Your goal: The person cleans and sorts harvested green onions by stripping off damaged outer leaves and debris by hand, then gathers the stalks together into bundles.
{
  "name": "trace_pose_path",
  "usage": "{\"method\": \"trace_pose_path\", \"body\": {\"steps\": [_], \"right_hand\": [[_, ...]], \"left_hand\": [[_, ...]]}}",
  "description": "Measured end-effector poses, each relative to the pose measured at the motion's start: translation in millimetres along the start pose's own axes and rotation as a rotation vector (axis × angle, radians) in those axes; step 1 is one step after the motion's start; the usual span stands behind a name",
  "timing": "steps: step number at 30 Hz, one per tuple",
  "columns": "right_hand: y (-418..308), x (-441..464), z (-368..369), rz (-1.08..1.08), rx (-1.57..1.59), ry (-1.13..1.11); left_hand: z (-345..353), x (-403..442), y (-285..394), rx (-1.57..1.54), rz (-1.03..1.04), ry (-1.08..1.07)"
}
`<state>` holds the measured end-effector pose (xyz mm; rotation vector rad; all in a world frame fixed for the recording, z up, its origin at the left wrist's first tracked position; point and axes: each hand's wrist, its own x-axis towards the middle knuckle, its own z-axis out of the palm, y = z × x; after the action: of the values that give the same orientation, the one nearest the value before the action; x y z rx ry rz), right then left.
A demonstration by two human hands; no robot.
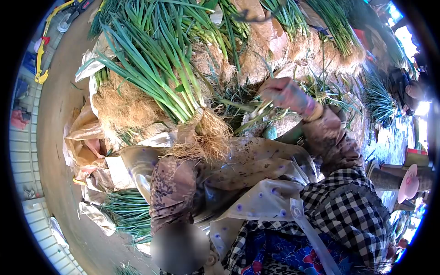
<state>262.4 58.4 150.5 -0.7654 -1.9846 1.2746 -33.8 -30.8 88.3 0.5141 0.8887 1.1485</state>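
A bunch of green onions (183,91) with long leaves and pale, stringy roots stands out above my lap. My left hand (186,134), in a camouflage sleeve, is wrapped round its base, largely hidden by the roots. My right hand (285,94) is closed and slightly blurred, to the right of the bunch. Loose green onion stalks (259,112) run up to its fingers and seem to be gripped there. A clear plastic apron (256,197) with purple dots covers my lap, with bits of dirt on it.
Piled bundles of green onions (256,59) with shaggy roots lie ahead, some wrapped in brown paper. Another bundle (128,211) lies at lower left beside crumpled wrapping (89,137). A pink round stool top (408,183) is at right, and a yellow-framed object (42,59) at upper left.
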Motion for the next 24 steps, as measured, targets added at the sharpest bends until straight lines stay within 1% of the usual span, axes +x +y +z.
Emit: {"method": "trace_pose_path", "body": {"steps": [1, 3, 5, 8, 9, 10, 11, 12, 14, 17, 18, 21, 22, 23, 24], "right_hand": [[20.4, -11.3, -19.3, 0.132, -0.260, -0.053], [60.8, -34.1, -57.7, 0.346, -0.831, -0.276], [51.2, -34.0, -55.5, 0.832, -1.511, -0.685], [70.8, -39.5, -32.2, -0.076, -1.079, -0.030], [99.6, -18.8, -24.9, -0.059, -0.753, -0.028], [34.2, 8.9, -0.3, 0.330, -0.434, -0.020], [35.6, 26.0, 9.7, 0.229, -0.134, -0.024], [14.2, 49.3, 28.4, 0.499, -0.018, 0.075], [17.5, 84.1, 44.6, 0.483, 0.287, 0.112], [35.8, 125.2, 57.0, 0.628, 0.590, 0.066], [54.3, 135.8, 63.6, 0.686, 0.680, 0.138], [53.1, 143.8, 76.9, 0.643, 0.698, 0.292], [55.8, 138.9, 76.5, 0.608, 0.685, 0.267], [57.9, 129.7, 73.7, 0.596, 0.745, 0.261], [52.8, 115.8, 71.8, 0.581, 0.805, 0.257]], "left_hand": [[-0.8, -1.1, -1.4, -0.002, -0.003, -0.001], [-0.9, -1.4, -2.8, -0.002, -0.010, -0.007], [-0.2, -1.3, -4.5, -0.003, -0.018, -0.010], [3.8, -2.8, -8.1, -0.003, -0.052, -0.024], [6.2, -3.6, -8.6, 0.001, -0.064, -0.028], [7.7, -6.3, -10.1, 0.019, -0.080, -0.031], [8.7, -6.6, -13.7, 0.031, -0.100, -0.036], [8.8, -6.1, -16.9, 0.045, -0.117, -0.037], [6.5, -8.0, -26.8, 0.067, -0.155, -0.040], [-8.5, -6.1, -56.7, 0.096, -0.217, -0.069], [-18.3, -4.8, -67.9, 0.099, -0.237, -0.081], [-55.1, 2.5, -95.2, 0.017, -0.269, -0.150], [-43.2, 1.3, -77.0, -0.070, -0.332, -0.188], [-29.9, -18.6, -63.1, 0.074, 0.020, -0.138], [-10.3, -25.9, -44.5, 0.101, 0.144, -0.085]]}}
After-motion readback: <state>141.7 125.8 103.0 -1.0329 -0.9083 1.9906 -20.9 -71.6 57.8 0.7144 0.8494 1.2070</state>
